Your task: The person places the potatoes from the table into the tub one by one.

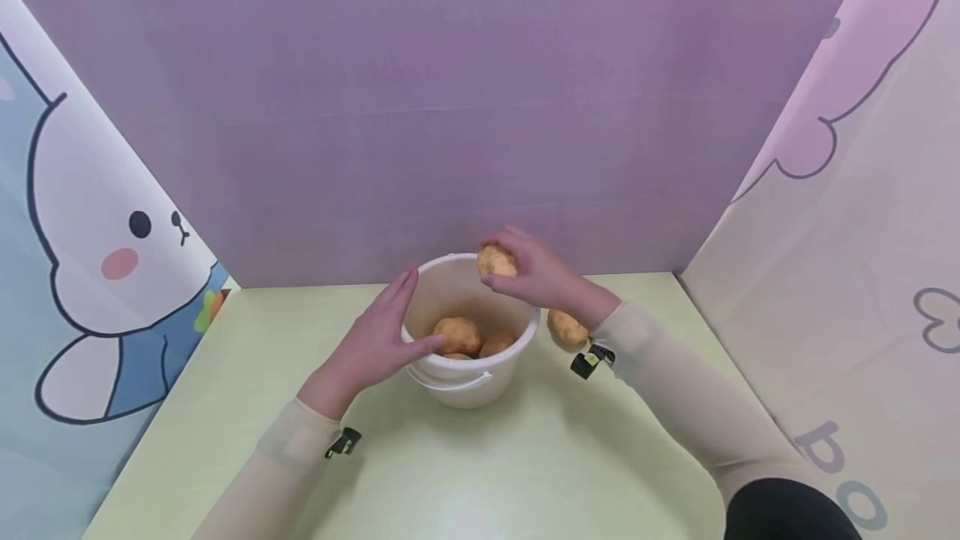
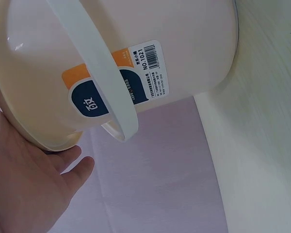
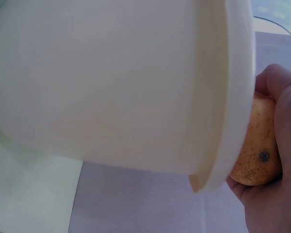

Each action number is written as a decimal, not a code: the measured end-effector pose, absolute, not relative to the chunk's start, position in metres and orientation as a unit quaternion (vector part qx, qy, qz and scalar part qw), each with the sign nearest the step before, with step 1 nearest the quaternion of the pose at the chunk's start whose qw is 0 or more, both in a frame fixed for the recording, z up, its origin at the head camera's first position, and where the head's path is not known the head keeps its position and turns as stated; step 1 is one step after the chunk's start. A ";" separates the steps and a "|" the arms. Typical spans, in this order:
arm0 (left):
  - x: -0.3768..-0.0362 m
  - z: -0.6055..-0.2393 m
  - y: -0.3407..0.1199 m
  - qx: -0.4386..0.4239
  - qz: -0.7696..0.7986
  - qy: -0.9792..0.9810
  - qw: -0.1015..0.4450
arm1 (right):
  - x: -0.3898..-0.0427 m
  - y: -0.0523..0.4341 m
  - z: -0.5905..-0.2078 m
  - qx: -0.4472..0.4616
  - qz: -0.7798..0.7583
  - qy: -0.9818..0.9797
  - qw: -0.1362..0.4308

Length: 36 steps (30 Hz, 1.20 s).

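A white plastic bucket (image 1: 465, 377) stands on the pale green table, with potatoes (image 1: 458, 335) lying inside it. My left hand (image 1: 378, 336) rests flat against the bucket's left rim, fingers straight, thumb on the near edge. My right hand (image 1: 525, 269) grips a potato (image 1: 496, 261) just above the bucket's far rim. In the right wrist view that potato (image 3: 258, 145) sits behind the bucket's rim (image 3: 228, 121), held in the fingers (image 3: 286, 111). The left wrist view shows the bucket wall (image 2: 194, 43), its label (image 2: 116, 85) and its white handle (image 2: 104, 77), with my palm (image 2: 24, 184) below.
Another potato (image 1: 567, 327) lies on the table (image 1: 465, 465) right of the bucket, beside my right wrist. A purple backdrop (image 1: 465, 107) closes the far side. Printed cartoon panels stand on the left (image 1: 97, 273) and right (image 1: 847, 257).
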<state>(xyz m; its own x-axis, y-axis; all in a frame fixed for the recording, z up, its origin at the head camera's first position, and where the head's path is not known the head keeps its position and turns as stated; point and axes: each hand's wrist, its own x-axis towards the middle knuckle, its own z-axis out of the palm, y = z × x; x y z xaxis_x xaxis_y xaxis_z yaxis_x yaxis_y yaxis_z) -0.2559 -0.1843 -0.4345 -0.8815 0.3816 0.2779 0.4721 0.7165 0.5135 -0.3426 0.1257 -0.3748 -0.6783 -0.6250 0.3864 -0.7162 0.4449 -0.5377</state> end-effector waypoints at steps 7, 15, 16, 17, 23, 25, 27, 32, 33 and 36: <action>-0.257 -0.436 -0.185 -0.232 -0.299 -0.922 0.078 | -0.342 0.120 -0.380 0.401 0.341 -0.849 0.051; -0.257 -0.437 -0.186 -0.233 -0.302 -0.922 0.071 | -0.342 0.111 -0.385 0.415 0.329 -0.847 0.048; -0.257 -0.436 -0.186 -0.233 -0.303 -0.921 0.071 | -0.342 0.110 -0.386 0.416 0.328 -0.847 0.047; -0.257 -0.436 -0.185 -0.233 -0.303 -0.921 0.071 | -0.342 0.110 -0.387 0.416 0.328 -0.847 0.045; -0.258 -0.436 -0.185 -0.236 -0.302 -0.921 0.075 | -0.340 0.105 -0.387 0.418 0.321 -0.849 0.041; -0.258 -0.436 -0.185 -0.236 -0.301 -0.921 0.075 | -0.340 0.105 -0.386 0.416 0.319 -0.851 0.039; -0.258 -0.436 -0.184 -0.236 -0.302 -0.921 0.074 | -0.339 0.105 -0.386 0.416 0.317 -0.851 0.038; -0.258 -0.436 -0.184 -0.237 -0.300 -0.921 0.072 | -0.341 0.106 -0.387 0.426 0.307 -0.850 0.050; -0.258 -0.436 -0.183 -0.237 -0.300 -0.921 0.071 | -0.341 0.106 -0.387 0.428 0.306 -0.849 0.052; -0.257 -0.434 -0.184 -0.237 -0.300 -0.921 0.070 | -0.340 0.106 -0.386 0.434 0.299 -0.848 0.059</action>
<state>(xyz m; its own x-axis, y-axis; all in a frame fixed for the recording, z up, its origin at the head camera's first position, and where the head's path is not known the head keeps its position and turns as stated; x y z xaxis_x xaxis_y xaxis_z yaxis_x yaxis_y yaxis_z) -0.2569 -0.1837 -0.4342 -0.8775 0.3951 0.2717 0.4794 0.7077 0.5191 -0.3403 0.1058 -0.3858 -0.6169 -0.7002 0.3594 -0.7708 0.4455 -0.4553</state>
